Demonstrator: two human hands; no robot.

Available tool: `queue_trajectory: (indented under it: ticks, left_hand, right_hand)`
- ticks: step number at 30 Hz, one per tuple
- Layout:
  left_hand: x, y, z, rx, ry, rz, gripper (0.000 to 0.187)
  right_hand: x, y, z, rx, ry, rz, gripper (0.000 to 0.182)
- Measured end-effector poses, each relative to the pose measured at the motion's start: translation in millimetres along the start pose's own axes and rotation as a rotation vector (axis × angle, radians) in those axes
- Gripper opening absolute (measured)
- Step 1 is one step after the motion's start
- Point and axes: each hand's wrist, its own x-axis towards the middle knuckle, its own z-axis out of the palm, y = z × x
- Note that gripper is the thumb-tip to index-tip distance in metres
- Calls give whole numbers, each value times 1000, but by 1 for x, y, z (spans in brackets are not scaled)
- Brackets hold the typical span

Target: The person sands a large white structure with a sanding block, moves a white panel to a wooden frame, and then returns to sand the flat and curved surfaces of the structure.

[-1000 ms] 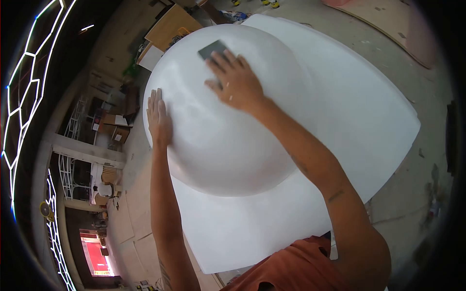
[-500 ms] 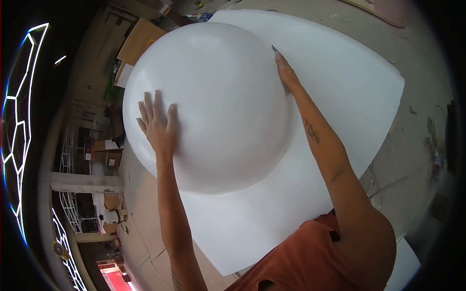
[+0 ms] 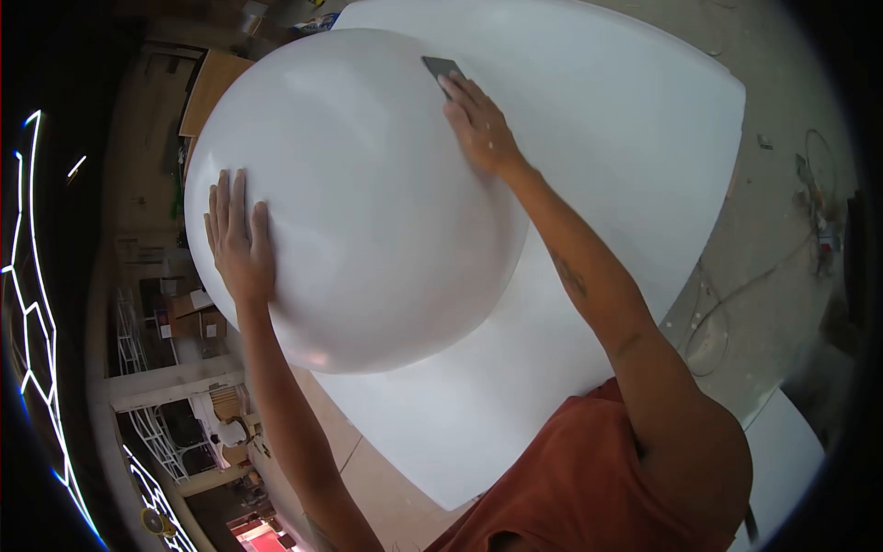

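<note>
A large smooth white dome [image 3: 368,202] rises from a wide white panel [image 3: 635,138]. My left hand [image 3: 241,244] lies flat on the dome's left side with its fingers spread and nothing in it. On the upper right of the dome, my right hand [image 3: 476,124] holds a thin dark grey flat piece [image 3: 445,70] against the surface, fingers pressed over it. The underside of that piece is hidden.
Cables [image 3: 727,308] lie on the floor at the right. A wooden board [image 3: 212,87] and cardboard boxes [image 3: 191,320] are at the left. Another person [image 3: 232,432] is far off at the lower left. Another white panel [image 3: 784,460] is at the lower right.
My right hand has moved up and left over the dome, and the dark piece now shows its flat face. The view has shifted, with the dome and my left hand further left in it.
</note>
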Motion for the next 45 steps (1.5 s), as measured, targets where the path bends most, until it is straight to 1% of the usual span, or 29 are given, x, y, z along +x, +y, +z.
queue_trajectory:
  ticks: [2, 4, 5, 6, 7, 9, 10, 12, 13, 14, 16, 17, 19, 22, 23, 26, 27, 28, 30, 33, 34, 35, 37, 39, 41, 42, 43, 45]
  left_hand:
    - [-1, -1, 0, -12, 3, 2, 51]
    - [1, 0, -2, -27, 4, 13, 50]
    - [0, 0, -2, -34, 10, 15, 50]
    - [1, 0, -2, -43, 20, 15, 50]
    - [1, 0, -2, -35, 19, 22, 50]
    - [2, 0, 1, -18, 21, 18, 49]
    - [2, -1, 2, 4, 15, 5, 49]
    - [2, -2, 1, -28, 7, 12, 50]
    - [2, -1, 1, -29, 5, 3, 50]
    - [2, -1, -1, -29, 3, -4, 50]
    - [2, -4, 2, -44, 6, 7, 50]
    - [1, -6, 1, -50, 2, 10, 50]
    - [1, -6, -1, -47, -2, 11, 50]
    - [5, -4, -2, -65, -8, 2, 49]
    - [4, -3, -2, -90, -12, -9, 49]
    - [6, -2, -3, -91, -16, -10, 49]
    - [7, -2, -4, -88, -12, -9, 49]
    - [6, -1, -5, -96, -9, -5, 49]
    - [6, 3, -2, -98, 6, -17, 48]
    - [3, 3, -7, -72, -5, -20, 48]
    - [2, 1, -7, -77, -14, -27, 48]
    - [5, 1, -4, -87, -16, -29, 48]
    - [6, 1, -4, -94, -7, -24, 48]
    - [5, 4, -6, -102, -5, -15, 47]
    - [8, 7, -5, -98, 2, -26, 47]
    - [5, 7, -7, -97, -3, -37, 47]
    - [4, 6, -8, -113, -13, -39, 48]
    - [3, 2, -8, -58, -20, -13, 48]
  right_hand:
    - [62, 37, 1, 127, -112, 259, 63]
    - [70, 47, 1, 164, -113, 284, 65]
    - [66, 51, 0, 204, -116, 304, 67]
    - [50, 53, -5, 199, -95, 288, 66]
    - [24, 55, -9, 190, -69, 270, 65]
    - [-63, 43, -5, 185, 124, 328, 65]
    - [-113, 39, 4, 179, 186, 289, 64]
    - [-212, 39, 25, 55, 121, 252, 62]
    - [-240, 26, 20, 1, 71, 255, 62]
    - [-241, 27, 16, 1, 72, 264, 62]
    - [-225, 38, 8, 175, 135, 180, 59]
    - [-195, 50, 9, 161, 203, 167, 58]
    - [-116, 68, -4, 312, 185, 309, 62]
    - [-12, 131, -7, 417, 0, 348, 69]
    - [6, 138, -7, 458, -78, 378, 71]
    - [12, 120, -21, 466, -129, 422, 73]
    - [-1, 120, -18, 430, -76, 427, 72]
    - [-25, 119, -13, 397, -27, 431, 71]
    - [-84, 89, -14, 355, 41, 480, 68]
    - [-177, 50, -3, 233, 103, 362, 67]
    - [-194, 44, 4, 213, 128, 323, 66]
    - [-183, 45, 6, 218, 131, 312, 66]
    - [-154, 39, 5, 139, 157, 64, 67]
    - [-65, 25, -13, 40, 37, 45, 69]
    - [29, 53, 3, -18, -41, -61, 72]
    - [68, 42, 8, 13, -87, 76, 74]
    - [97, 16, 11, 42, -126, 209, 77]
    - [106, -38, 28, -126, -115, 41, 81]
